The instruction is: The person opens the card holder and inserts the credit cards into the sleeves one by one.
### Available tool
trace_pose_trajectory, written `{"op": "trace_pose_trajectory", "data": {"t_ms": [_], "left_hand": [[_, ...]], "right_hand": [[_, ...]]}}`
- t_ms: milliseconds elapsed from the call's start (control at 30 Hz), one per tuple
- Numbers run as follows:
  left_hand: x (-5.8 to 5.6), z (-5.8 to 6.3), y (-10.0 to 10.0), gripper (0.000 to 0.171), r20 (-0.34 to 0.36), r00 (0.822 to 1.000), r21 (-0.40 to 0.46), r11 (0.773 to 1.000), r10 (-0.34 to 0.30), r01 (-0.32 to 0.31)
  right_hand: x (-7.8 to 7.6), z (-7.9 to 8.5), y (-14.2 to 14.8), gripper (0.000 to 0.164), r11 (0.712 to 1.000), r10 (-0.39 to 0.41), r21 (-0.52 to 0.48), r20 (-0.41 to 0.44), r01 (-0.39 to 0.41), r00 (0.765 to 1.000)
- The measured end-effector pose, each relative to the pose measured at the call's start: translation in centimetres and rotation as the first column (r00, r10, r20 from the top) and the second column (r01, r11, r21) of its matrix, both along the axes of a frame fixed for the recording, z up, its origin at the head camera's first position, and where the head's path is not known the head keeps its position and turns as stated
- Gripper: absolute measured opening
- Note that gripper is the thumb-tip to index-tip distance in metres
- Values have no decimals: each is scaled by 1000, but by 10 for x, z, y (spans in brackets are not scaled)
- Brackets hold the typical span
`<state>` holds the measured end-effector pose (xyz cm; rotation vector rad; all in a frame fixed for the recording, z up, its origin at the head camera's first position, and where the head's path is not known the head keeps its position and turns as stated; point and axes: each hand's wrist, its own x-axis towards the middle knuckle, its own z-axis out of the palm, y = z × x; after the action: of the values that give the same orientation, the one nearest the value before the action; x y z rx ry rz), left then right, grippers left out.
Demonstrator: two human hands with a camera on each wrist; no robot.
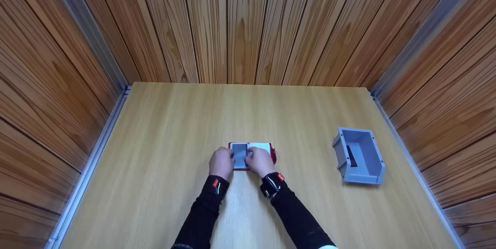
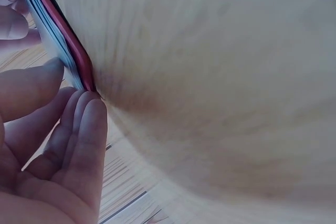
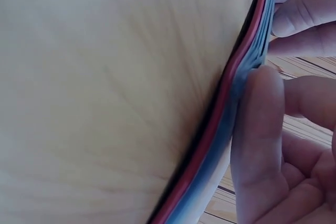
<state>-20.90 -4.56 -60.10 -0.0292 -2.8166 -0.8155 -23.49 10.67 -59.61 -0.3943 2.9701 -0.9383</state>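
A red card holder [image 1: 259, 146] lies open on the table, its left half grey-blue and its right half pale. Its thin layered leaves [image 3: 265, 27] sit above the red cover. My left hand [image 1: 222, 162] is at the left edge, pinching the holder there; the thumb is on the leaves and the fingers are at the cover's corner in the left wrist view. Near the middle fold, my right hand [image 1: 261, 161] pinches at the leaves' front edge, thumb [image 3: 260, 124] against them and the other fingers curled.
A grey-blue plastic bin [image 1: 378, 180] stands on the table [image 1: 174, 125] at the right, holding a slim dark object [image 1: 352, 156]. Wooden plank walls [image 1: 248, 28] rise behind and at both sides, with metal rails [image 1: 93, 165] along the table's side edges.
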Motion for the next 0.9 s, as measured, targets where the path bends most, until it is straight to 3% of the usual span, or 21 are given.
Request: {"op": "trace_pose_trajectory", "data": {"t_ms": [267,433,733,900], "left_hand": [[-1,1,1,15,45,999,10,1000,11,-11],[-1,1,1,18,69,998,15,1000,8,-9],[-1,0,1,14,42,999,9,1000,5,-6],[-1,0,0,11,29,1000,7,1000,8,-8]], "right_hand": [[-6,8,15,20,1000,-25,-16,-107,23,994],[-9,10,23,21,999,-53,-18,-115,51,992],[-9,4,29,23,999,-32,35,-189,39,982],[-10,2,29,25,997,-33,66,-187,46,982]]}}
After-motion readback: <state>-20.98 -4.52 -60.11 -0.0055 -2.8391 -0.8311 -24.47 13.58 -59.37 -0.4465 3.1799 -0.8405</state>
